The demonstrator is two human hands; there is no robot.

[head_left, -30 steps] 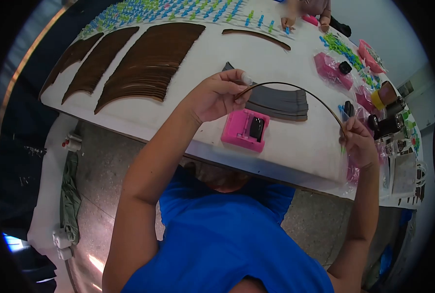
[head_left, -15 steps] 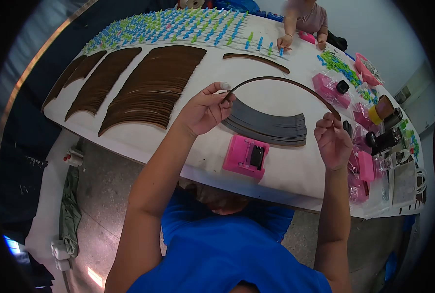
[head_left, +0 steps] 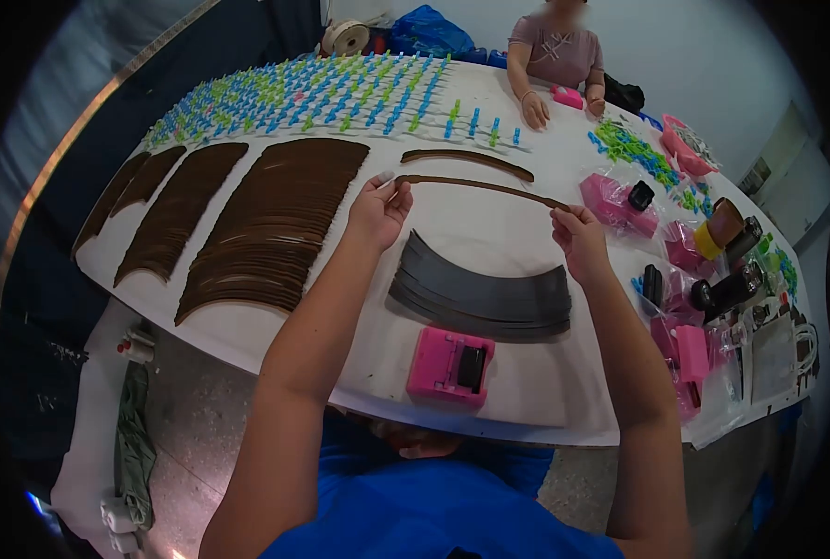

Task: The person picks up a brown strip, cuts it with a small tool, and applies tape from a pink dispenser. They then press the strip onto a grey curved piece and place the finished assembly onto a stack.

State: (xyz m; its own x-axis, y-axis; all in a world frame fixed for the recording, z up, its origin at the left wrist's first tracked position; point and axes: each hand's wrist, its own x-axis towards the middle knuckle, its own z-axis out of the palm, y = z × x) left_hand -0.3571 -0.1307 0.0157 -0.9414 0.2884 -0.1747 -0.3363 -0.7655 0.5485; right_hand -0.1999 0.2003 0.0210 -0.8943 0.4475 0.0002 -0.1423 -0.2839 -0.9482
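A thin brown strip (head_left: 478,186) stretches between my two hands above the table, only slightly bowed. My left hand (head_left: 380,214) pinches its left end, and my right hand (head_left: 580,238) pinches the right end. Just beyond it lies a small curved pile of brown strips (head_left: 471,162). Nearer to me, a fanned stack of dark grey curved strips (head_left: 480,296) rests on the white table (head_left: 363,349). In front of that stack sits a pink holder (head_left: 429,368) with a black roller-like part (head_left: 472,367).
Wide stacks of brown strips (head_left: 280,224) cover the left side. Rows of blue and green clips (head_left: 312,98) stand behind them. Pink boxes in plastic (head_left: 610,200), black-capped bottles (head_left: 733,275) and loose clips (head_left: 631,149) line the right. A co-worker (head_left: 559,56) is across the table.
Both hands have moved farther out over the table and closer together, and the strip has gone from a high arch to nearly flat. The co-worker's hand has drawn away from the clips.
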